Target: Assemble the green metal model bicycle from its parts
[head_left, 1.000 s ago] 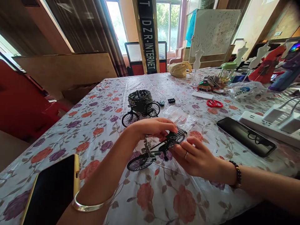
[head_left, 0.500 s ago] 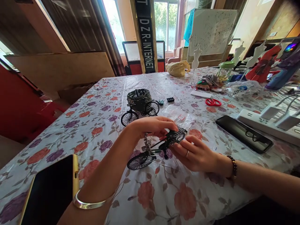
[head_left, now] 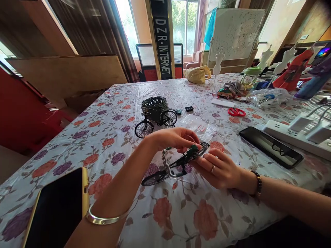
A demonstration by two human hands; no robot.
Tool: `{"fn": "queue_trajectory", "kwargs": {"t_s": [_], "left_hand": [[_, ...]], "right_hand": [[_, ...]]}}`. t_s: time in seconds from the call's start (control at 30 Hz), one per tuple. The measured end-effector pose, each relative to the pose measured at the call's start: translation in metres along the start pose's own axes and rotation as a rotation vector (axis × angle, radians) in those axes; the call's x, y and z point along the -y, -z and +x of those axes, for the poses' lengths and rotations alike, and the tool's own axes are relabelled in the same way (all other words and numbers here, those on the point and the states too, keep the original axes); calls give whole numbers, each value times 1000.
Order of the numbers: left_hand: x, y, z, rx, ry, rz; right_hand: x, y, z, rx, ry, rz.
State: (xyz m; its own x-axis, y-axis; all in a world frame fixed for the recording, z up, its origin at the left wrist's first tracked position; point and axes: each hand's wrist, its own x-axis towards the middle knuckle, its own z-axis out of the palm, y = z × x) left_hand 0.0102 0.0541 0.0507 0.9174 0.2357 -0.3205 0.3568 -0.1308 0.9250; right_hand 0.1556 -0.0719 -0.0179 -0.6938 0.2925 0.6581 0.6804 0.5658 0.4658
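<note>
A miniature bicycle (head_left: 178, 162) with a green saddle and silver handlebars is held between my hands, its front wheel low on the left. My left hand (head_left: 179, 138) reaches over from behind, fingers closed at the saddle and rear part. From the right, my right hand (head_left: 216, 168) pinches the bike near its rear wheel; the fingertips are partly hidden. Just beyond stands a second, black miniature bicycle (head_left: 144, 128), beside a dark woven basket (head_left: 155, 107).
Two small dark pieces, one a black block (head_left: 189, 109), lie past a clear plastic bag (head_left: 207, 130). To the right are red scissors (head_left: 236, 112), a black phone (head_left: 270, 146) and a power strip (head_left: 281, 132). A yellow-cased phone (head_left: 59, 206) lies at left.
The held bicycle has tilted and its handlebars have turned, now showing more toward me. My left fingers have shifted slightly along the saddle. The view has moved a little.
</note>
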Motion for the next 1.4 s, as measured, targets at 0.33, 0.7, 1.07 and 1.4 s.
{"fn": "queue_trajectory", "kwargs": {"t_s": [0.33, 0.7, 1.07, 1.4], "left_hand": [[-1, 2, 0, -73, 61, -20], [-3, 3, 1, -82, 124, -84], [-4, 4, 3, -130, 120, -95], [-2, 5, 3, -90, 82, -50]], "right_hand": [[2, 0, 3, 66, -136, 10], [0, 9, 3, -41, -709, 394], [-4, 10, 7, -47, -975, 576], [-3, 12, 7, -77, -1018, 578]]}}
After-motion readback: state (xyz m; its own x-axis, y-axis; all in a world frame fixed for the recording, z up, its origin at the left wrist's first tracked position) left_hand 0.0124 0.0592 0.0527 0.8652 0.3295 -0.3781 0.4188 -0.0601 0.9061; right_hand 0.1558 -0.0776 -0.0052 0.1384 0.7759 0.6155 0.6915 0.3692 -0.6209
